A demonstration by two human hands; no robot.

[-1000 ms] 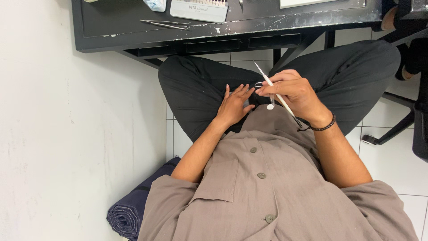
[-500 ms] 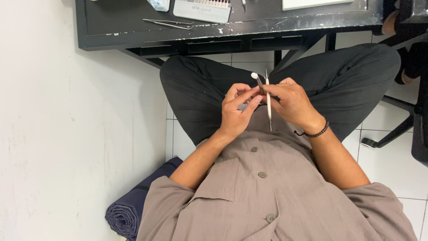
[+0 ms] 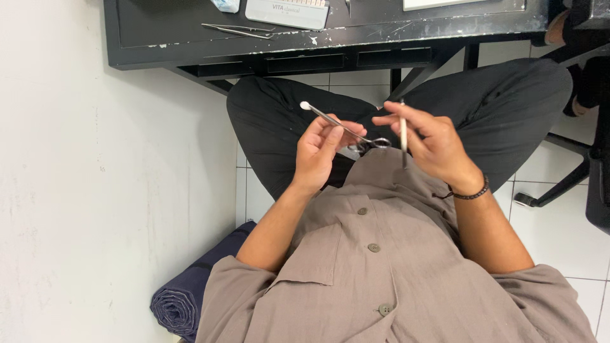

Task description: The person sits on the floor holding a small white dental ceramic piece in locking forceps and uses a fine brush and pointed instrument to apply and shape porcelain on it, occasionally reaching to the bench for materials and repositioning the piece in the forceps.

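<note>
The left hand pinches a thin metal clamp between thumb and fingers, pressed together on its shaft. The clamp has ring handles at the near end, close to the right hand, and a small white bit sits in its far tip. The tip points up and away to the left, so the white bit is out in the open where the person can see it well.

The right hand pinches a thin stick tool between thumb and fingers. The other fingers are spread out a little. The tool stands almost straight up and down, just beside the clamp's rings, like a pen held ready. I cannot tell if it touches the rings.

Both hands are held up over the lap, above the dark pants and the brown shirt. This keeps the work close to the eyes.

Past the knees is a black desk. Tweezers and a flat grey case lie on it. A rolled blue cloth lies on the floor by the white wall.
</note>
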